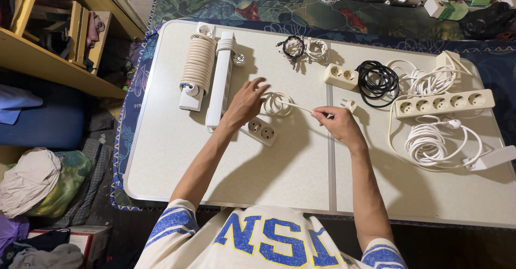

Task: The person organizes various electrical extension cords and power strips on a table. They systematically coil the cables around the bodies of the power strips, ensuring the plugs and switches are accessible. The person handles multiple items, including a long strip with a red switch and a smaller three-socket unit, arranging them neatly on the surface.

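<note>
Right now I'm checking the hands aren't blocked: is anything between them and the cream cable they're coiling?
Nothing visible. The left hand rests on the cream cable coil above the two-socket strip; the right hand pinches the cable's straight run near its plug.

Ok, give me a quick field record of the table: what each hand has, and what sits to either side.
left hand: on the cream cable coil, holding it down
right hand: pinching the cable end just short of the plug, the cord taut between the hands
two-socket strip: below the coil, near the left wrist
left side: two wound power strips, upright side by side
right side: black cable coil, five-socket strip, loose white cables
surface: white folding table
</note>
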